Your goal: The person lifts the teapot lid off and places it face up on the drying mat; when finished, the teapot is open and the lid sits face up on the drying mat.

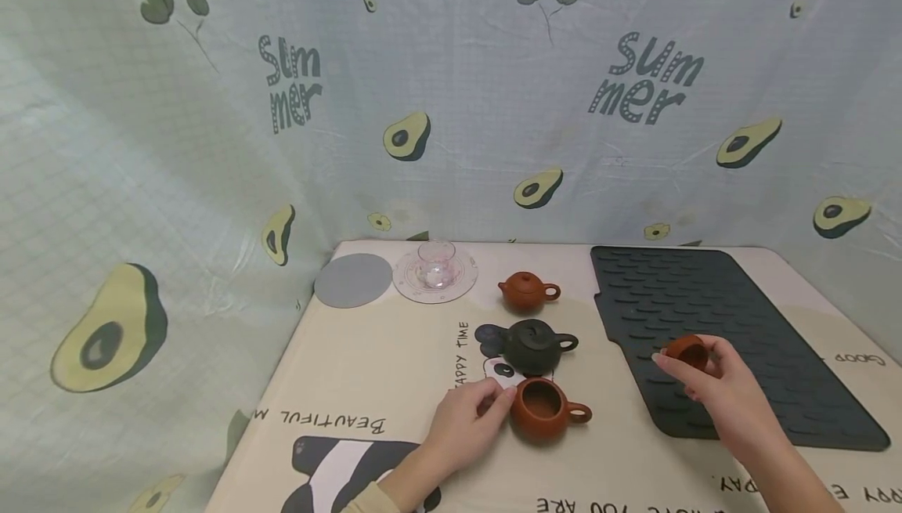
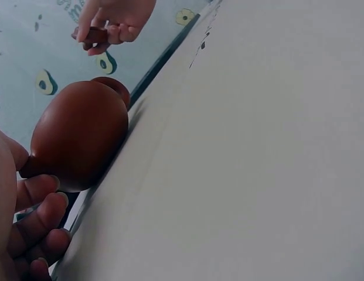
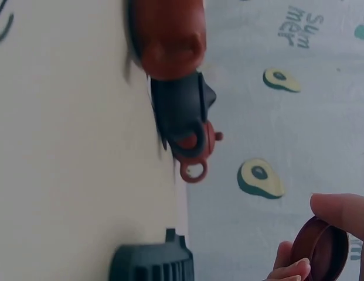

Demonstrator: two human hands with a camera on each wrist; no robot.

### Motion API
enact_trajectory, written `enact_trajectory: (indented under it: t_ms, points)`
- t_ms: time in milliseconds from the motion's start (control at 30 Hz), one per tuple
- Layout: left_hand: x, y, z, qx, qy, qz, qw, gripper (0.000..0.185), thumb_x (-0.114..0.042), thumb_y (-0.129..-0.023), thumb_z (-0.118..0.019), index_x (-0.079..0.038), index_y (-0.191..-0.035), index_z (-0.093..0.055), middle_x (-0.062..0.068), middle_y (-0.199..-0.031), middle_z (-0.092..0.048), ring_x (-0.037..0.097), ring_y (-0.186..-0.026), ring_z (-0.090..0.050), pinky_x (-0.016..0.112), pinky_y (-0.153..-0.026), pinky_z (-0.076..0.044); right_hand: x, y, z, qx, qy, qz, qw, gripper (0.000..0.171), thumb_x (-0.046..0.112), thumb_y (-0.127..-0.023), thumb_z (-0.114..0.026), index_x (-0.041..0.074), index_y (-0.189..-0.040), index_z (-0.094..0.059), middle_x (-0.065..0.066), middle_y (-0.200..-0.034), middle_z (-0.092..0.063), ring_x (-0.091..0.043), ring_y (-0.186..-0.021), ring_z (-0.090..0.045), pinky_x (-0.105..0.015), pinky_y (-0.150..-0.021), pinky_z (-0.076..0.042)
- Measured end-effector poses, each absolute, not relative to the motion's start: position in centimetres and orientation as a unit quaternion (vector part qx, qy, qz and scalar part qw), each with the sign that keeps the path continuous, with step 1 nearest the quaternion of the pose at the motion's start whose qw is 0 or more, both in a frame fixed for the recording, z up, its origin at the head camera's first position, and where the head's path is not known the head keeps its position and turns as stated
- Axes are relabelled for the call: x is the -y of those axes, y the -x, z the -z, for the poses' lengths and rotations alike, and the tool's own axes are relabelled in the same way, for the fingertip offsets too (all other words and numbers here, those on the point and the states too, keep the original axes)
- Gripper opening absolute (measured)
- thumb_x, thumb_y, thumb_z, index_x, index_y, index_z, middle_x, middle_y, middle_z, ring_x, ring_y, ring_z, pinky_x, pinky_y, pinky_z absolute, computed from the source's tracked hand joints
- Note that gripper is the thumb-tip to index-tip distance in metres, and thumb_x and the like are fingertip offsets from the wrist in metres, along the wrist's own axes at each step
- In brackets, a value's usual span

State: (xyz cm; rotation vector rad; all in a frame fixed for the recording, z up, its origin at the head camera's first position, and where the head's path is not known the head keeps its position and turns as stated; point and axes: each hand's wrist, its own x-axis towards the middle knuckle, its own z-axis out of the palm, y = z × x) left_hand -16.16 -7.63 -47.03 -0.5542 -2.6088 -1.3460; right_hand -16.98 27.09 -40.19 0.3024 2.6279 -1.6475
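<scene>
Across the printed worktop point(image 1: 380, 376): three teapots are standing in a row, their handles all pointing to the person's right, an arrangement probably leaving each handle within easy reach of that side.

Open teapot point(image 1: 537, 427): nearest of the row, the reddish-brown pot is sitting upright with its mouth uncovered, just beside the dark one.

Left hand point(image 1: 467, 423): thumb and index finger are pinching the open teapot's spout, apparently steadying the pot against sliding.

Right hand point(image 1: 726, 388): thumb and fingers are gripping, by its edge, what is looking like a small reddish-brown lid point(image 1: 689, 351), raised above the mat's left side; the edge hold is leaving the hollow underside in view.

Dark teapot point(image 1: 532, 347): lidded, it is standing between the other two.

Farthest teapot point(image 1: 524, 292): smaller-looking and reddish-brown, it is wearing its lid.

Black mat point(image 1: 669, 301): ridged and lying flat to the right, it is presumably serving as a resting surface for wet ware.

Glass cup point(image 1: 437, 266): it is standing on a round patterned coaster point(image 1: 406, 284), likely shielding the surface; a grey disc point(image 1: 352, 281) is lying just beside.

Backdrop: an avocado-printed curtain point(image 1: 465, 82) is hanging behind.
</scene>
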Motion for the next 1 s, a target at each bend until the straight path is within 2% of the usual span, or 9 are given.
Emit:
enact_trajectory:
  t_ms: [133,300,467,633,800,1000]
  points:
    - [7.6,16.2,47.0,0.872,0.184,0.448,0.075,0.032,-0.042,-0.104,-0.056,-0.027,-0.078,-0.065,-0.016,-0.067,-0.051,0.003,-0.067,-0.049,0.023,-0.062,-0.038,-28.4,17.3,39.9,-0.854,-0.085,0.513,-0.02,0.075,0.049,-0.094,-0.072,0.006,-0.143,-0.034,0.006,-0.108,-0.061,-0.022,-0.094,-0.053,-0.034,-0.073,-0.049]
    - [7.7,16.2,47.1,0.871,0.181,0.45,0.075,0.032,-0.042,-0.105,-0.056,-0.027,-0.078,-0.065,-0.016,-0.068,-0.052,0.004,-0.067,-0.049,0.023,-0.063,-0.039,-30.3,18.4,39.7,-0.874,-0.083,0.476,-0.05,0.083,0.051,-0.096,-0.069,0.0,-0.15,-0.031,-0.005,-0.119,-0.055,-0.019,-0.093,-0.052,-0.032,-0.07,-0.05]
    - [7.7,16.3,47.3,0.87,0.184,0.452,0.074,0.032,-0.042,-0.105,-0.056,-0.026,-0.079,-0.065,-0.016,-0.067,-0.052,0.004,-0.067,-0.048,0.023,-0.062,-0.038,-32.5,19.3,40.2,-0.88,-0.102,0.46,-0.061,0.089,0.053,-0.097,-0.065,-0.004,-0.153,-0.028,-0.02,-0.133,-0.046,-0.027,-0.099,-0.049,-0.029,-0.067,-0.05]
    - [7.7,16.2,47.2,0.871,0.184,0.451,0.069,0.032,-0.043,-0.105,-0.056,-0.026,-0.079,-0.065,-0.016,-0.067,-0.052,0.004,-0.067,-0.048,0.023,-0.062,-0.038,-34.3,20.0,40.8,-0.878,-0.124,0.458,-0.056,0.097,0.055,-0.098,-0.062,-0.009,-0.157,-0.018,-0.035,-0.147,-0.034,-0.037,-0.109,-0.048,-0.026,-0.066,-0.049]
    - [7.7,16.3,47.1,0.872,0.18,0.451,0.064,0.032,-0.043,-0.105,-0.055,-0.027,-0.079,-0.065,-0.015,-0.068,-0.052,0.004,-0.067,-0.048,0.023,-0.062,-0.038,-35.7,21.2,41.2,-0.884,-0.131,0.446,-0.057,0.097,0.054,-0.099,-0.06,-0.014,-0.154,-0.019,-0.038,-0.142,-0.035,-0.038,-0.103,-0.051,-0.028,-0.065,-0.049]
    - [7.6,16.3,47.2,0.87,0.182,0.453,0.065,0.032,-0.043,-0.104,-0.056,-0.027,-0.078,-0.064,-0.015,-0.067,-0.05,0.004,-0.066,-0.048,0.023,-0.061,-0.038,-37.6,22.5,41.3,-0.888,-0.128,0.438,-0.059,0.094,0.051,-0.099,-0.061,-0.021,-0.147,-0.024,-0.036,-0.131,-0.044,-0.025,-0.089,-0.056,-0.034,-0.067,-0.048]
